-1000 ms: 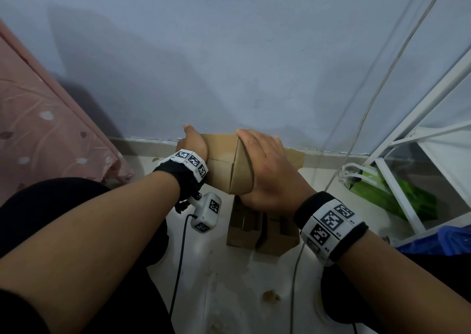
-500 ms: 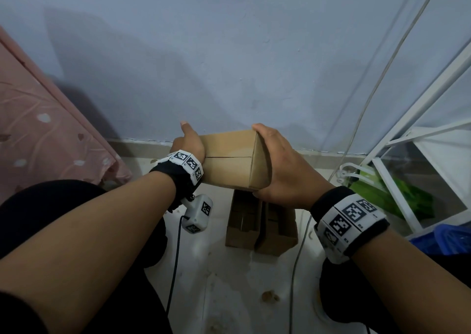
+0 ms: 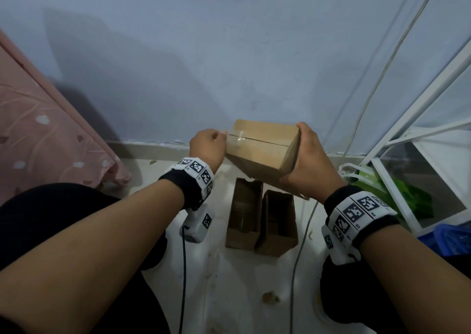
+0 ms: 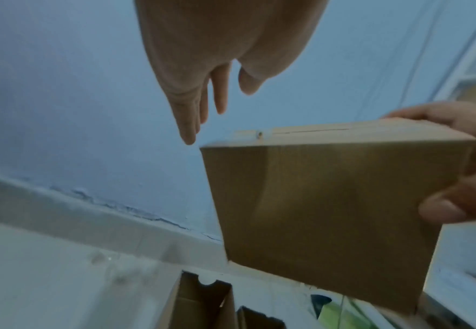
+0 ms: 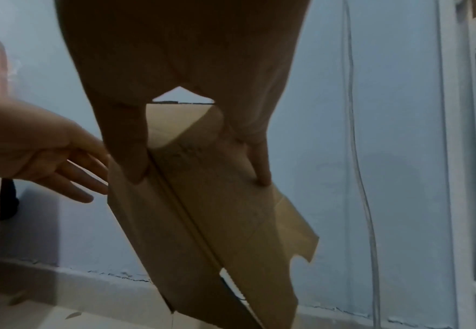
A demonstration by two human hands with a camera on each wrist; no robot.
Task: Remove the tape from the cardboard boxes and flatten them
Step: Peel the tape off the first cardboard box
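A closed brown cardboard box (image 3: 260, 152) is held up above the floor, tilted. My right hand (image 3: 305, 160) grips its right end, thumb on the near face and fingers over the top. A strip of clear tape (image 3: 239, 136) crosses the top seam near the left end. My left hand (image 3: 221, 133) hovers by that left end; in the left wrist view its fingers (image 4: 191, 120) are straight, just off the box corner (image 4: 205, 149), holding nothing. Two opened cardboard boxes (image 3: 246, 214) (image 3: 277, 221) lie side by side on the floor under the held box.
A blue wall (image 3: 229, 66) stands close behind. Pink bedding (image 3: 38, 134) is on the left. A white metal rack (image 3: 420, 129) with a green bag (image 3: 407, 201) is on the right. A thin cable (image 3: 300, 244) trails down the wall and over the pale floor (image 3: 229, 282).
The box has been raised and turned, so its taped seam faces up. My left hand has let go of the left end and sits beside it. My right hand still holds the right end.
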